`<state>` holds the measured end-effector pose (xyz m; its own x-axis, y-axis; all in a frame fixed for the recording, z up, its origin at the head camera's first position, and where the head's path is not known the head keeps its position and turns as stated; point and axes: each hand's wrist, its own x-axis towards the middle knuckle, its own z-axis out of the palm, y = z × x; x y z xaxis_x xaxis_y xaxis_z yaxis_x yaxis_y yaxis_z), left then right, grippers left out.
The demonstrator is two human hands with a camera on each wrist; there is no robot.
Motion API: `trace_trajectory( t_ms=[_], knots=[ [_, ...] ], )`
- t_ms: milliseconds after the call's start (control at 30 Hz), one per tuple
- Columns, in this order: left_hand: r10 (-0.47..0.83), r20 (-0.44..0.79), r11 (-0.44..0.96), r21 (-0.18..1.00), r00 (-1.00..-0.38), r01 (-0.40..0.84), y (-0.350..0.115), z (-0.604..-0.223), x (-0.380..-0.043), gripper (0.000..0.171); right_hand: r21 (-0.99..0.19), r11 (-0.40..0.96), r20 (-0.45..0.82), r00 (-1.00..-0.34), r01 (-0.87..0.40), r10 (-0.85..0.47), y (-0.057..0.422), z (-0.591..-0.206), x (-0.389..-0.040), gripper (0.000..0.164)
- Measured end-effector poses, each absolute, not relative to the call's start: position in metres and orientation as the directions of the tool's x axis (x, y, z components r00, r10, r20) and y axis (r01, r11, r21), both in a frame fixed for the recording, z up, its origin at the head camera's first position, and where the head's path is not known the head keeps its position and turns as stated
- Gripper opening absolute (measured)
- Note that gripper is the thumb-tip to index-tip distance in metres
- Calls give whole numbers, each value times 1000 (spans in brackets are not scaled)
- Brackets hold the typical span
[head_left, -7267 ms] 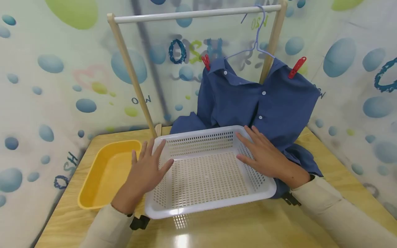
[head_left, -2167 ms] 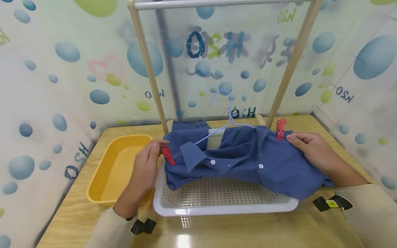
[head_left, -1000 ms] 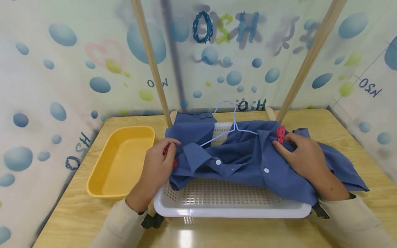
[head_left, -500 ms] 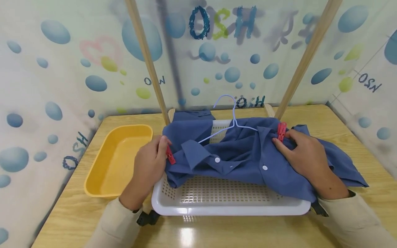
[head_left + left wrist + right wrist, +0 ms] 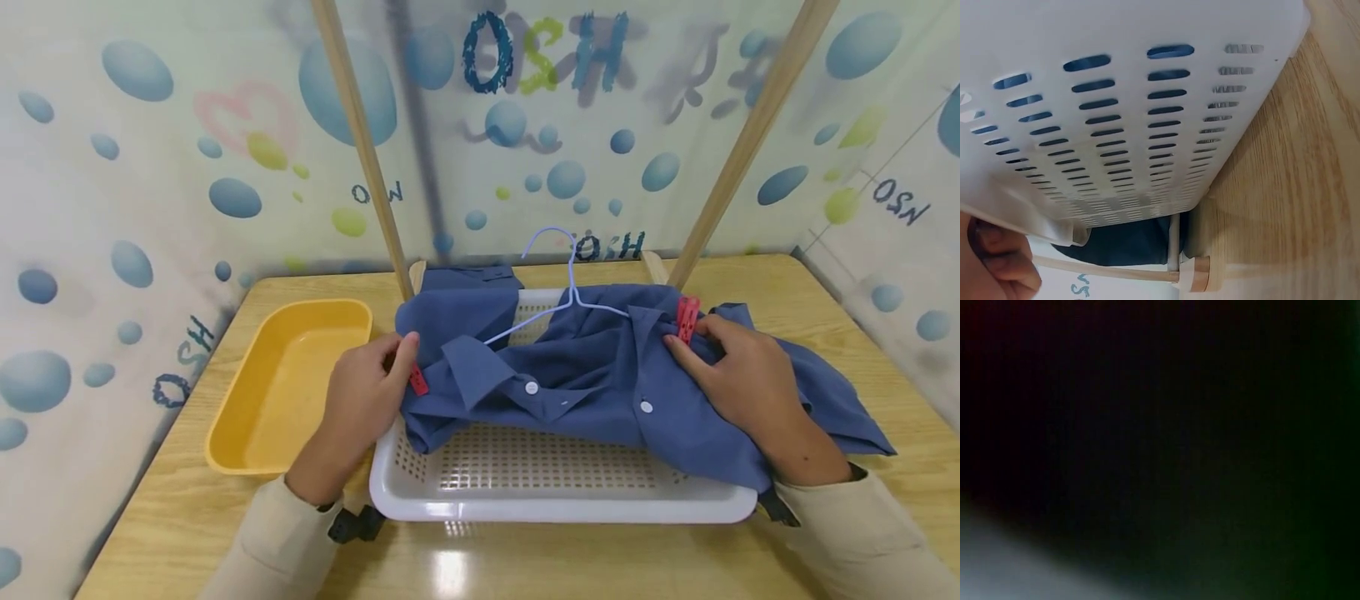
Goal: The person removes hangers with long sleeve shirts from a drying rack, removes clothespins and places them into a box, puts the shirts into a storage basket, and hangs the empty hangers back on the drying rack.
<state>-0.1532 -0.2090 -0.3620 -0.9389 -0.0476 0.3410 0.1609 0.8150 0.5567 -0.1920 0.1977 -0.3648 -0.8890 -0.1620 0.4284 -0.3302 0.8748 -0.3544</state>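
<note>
A blue button-up shirt (image 5: 555, 417) lies across a white perforated basket (image 5: 562, 510), a lilac wire hanger (image 5: 572, 275) in its collar. On its left shoulder, my left hand (image 5: 367, 387) pinches a red clothespin (image 5: 418, 381), whose upper end the fingers cover. My right hand (image 5: 746, 387) has thumb and index finger at a second red clothespin (image 5: 687, 319), pinching it on the right shoulder. In the left wrist view, curled fingers (image 5: 1013, 269) show beside the basket wall (image 5: 1129, 119). The right wrist view is nearly all dark.
A yellow tub (image 5: 288, 400) stands left of the basket on the wooden table (image 5: 600, 558). Behind the basket rise the wooden posts (image 5: 363, 150) of a rack, its top bar out of view. One shirt sleeve (image 5: 840, 400) spreads over the table at right.
Earlier the shirt hung on the rack with both hands open over the basket; now it lies across the basket. The right hand has moved from the shirt fabric to the right clothespin.
</note>
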Motion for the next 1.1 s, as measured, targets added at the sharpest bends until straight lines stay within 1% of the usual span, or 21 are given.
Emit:
trace_trajectory(
  t_ms=[200, 333, 467, 633, 800, 933, 1100],
  knots=[
    [-39, 382, 736, 636, -923, 232, -211, -366, -153, 40, -350, 872, 436, -883, -342, -171, 197, -365, -193, 30],
    [-75, 360, 648, 726, -930, 229, -213, -369, -154, 41, -342, 865, 458, -869, -367, -188, 196, -367, -194, 27],
    [-104, 342, 572, 789, -934, 225, -214, -366, -154, 42, -336, 859, 481, -855, -386, -196, 196, -368, -195, 26],
    [-119, 339, 537, 813, -933, 227, -214, -365, -155, 40, -337, 861, 477, -858, -380, -192, 197, -368, -195, 26],
    [-171, 373, 503, 829, -912, 244, -216, -360, -155, 40, -344, 859, 478, -859, -378, -186, 198, -369, -194, 26],
    [-169, 412, 482, 827, -895, 290, -215, -357, -155, 39, -348, 860, 478, -860, -373, -179, 198, -368, -194, 27],
    [-176, 414, 464, 835, -893, 295, -215, -357, -154, 40, -360, 861, 455, -873, -359, -174, 198, -366, -193, 27]
  ],
)
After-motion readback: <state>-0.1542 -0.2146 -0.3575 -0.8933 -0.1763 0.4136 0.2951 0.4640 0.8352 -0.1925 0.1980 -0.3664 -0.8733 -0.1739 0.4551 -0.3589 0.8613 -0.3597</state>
